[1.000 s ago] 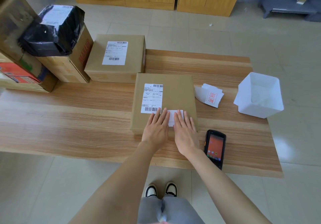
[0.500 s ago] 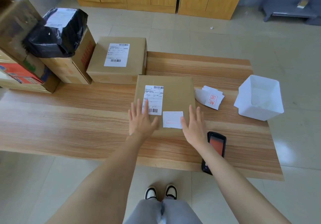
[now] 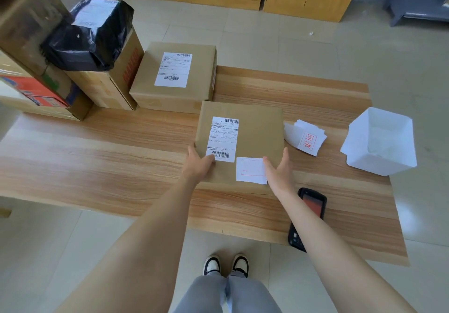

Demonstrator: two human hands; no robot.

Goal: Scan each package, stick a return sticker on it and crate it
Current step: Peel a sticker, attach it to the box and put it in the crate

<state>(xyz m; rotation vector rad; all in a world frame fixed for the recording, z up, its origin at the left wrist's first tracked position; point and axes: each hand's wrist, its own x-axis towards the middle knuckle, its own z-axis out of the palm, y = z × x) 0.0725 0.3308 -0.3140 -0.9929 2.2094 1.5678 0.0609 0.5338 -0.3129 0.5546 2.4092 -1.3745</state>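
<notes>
Flat brown cardboard package (image 3: 257, 130) mid light wooden table (image 3: 97, 162), white red-printed return sticker (image 3: 250, 170) on near-right corner. Left hand (image 3: 198, 164) grips near-left edge, thumb on top; right hand (image 3: 279, 171) straight-fingered against right edge. Risk: lopsided lift, package slips from flat right palm.

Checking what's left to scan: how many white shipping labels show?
3. One on the near box, one on the box behind it, one on the black bag at far left. The cartons beside it may hide more.
</notes>
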